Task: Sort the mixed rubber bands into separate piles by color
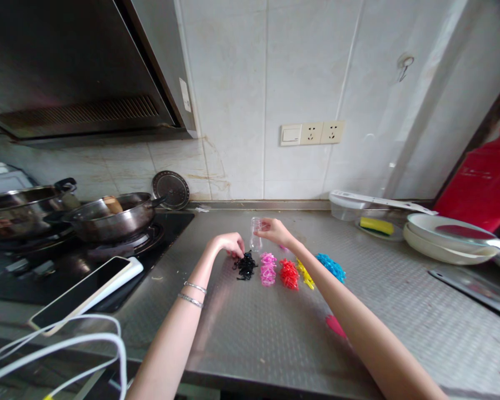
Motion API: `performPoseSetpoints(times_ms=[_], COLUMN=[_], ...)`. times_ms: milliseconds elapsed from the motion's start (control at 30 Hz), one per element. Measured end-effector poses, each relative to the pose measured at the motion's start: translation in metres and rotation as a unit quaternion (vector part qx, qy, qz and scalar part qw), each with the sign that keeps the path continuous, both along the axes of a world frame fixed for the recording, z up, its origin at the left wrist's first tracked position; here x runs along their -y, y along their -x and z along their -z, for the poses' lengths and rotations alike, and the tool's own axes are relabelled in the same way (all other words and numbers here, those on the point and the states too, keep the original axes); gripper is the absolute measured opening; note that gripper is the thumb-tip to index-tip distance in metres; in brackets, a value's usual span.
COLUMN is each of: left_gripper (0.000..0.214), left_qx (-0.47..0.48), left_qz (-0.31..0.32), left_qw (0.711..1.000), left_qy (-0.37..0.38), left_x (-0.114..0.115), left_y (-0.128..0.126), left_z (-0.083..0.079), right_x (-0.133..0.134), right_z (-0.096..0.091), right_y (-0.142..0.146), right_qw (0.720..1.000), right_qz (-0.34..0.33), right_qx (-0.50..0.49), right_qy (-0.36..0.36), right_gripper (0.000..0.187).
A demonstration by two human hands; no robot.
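Note:
My right hand point(275, 230) is closed round the top of a small clear plastic bottle point(255, 235) standing upright on the steel counter point(254, 328). Just left of the bottle, my left hand point(229, 243) is pinched shut over a pile of black rubber bands point(245, 265), fingertips touching it. Further piles lie in a row to the right: pink rubber bands point(268, 269), red rubber bands point(289, 274), yellow rubber bands point(305, 274) and blue rubber bands point(331, 267). My right forearm partly hides the yellow pile and a small pink thing point(335, 326) on the counter.
A phone point(85, 291) with white cables lies at the hob's edge, left. Two pans point(108, 216) sit on the hob. At the right are stacked white bowls point(445, 239), a sponge on a dish point(377, 226), a clear container point(350, 205) and a red board point(483, 183).

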State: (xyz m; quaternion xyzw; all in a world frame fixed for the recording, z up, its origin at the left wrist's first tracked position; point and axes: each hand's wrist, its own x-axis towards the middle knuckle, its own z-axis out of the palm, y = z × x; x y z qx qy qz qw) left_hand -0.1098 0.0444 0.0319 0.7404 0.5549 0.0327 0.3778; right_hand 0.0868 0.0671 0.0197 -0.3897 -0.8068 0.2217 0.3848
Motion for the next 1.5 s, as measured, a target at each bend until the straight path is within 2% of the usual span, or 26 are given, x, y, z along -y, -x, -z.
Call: performPoseSetpoints(times_ms=[500, 667, 933, 1200, 1500], left_gripper=[0.01, 0.01, 0.014, 0.021, 0.021], left_qx=[0.011, 0.01, 0.033, 0.041, 0.036], left_qz=[0.01, 0.021, 0.041, 0.035, 0.044], left_qw=[1.0, 0.999, 0.993, 0.963, 0.951], left_qy=[-0.016, -0.034, -0.105, -0.265, -0.304], left_x=[-0.003, -0.003, -0.002, -0.004, -0.009], left_y=[0.002, 0.003, 0.016, 0.019, 0.0], left_z=[0.006, 0.001, -0.023, -0.063, -0.086], right_x=[0.004, 0.004, 0.005, 0.003, 0.004], right_z=[-0.001, 0.0, -0.003, -0.001, -0.001], right_y=[0.0, 0.0, 0.0, 0.0, 0.001], right_qw=[1.0, 1.0, 1.0, 1.0, 1.0], right_qz=[-0.007, -0.004, -0.013, -0.005, -0.007], right_qx=[0.014, 0.013, 0.008, 0.01, 0.011], right_qy=[-0.009, -0.011, -0.008, -0.016, -0.026], right_gripper=[0.027, 0.026, 0.025, 0.023, 0.021])
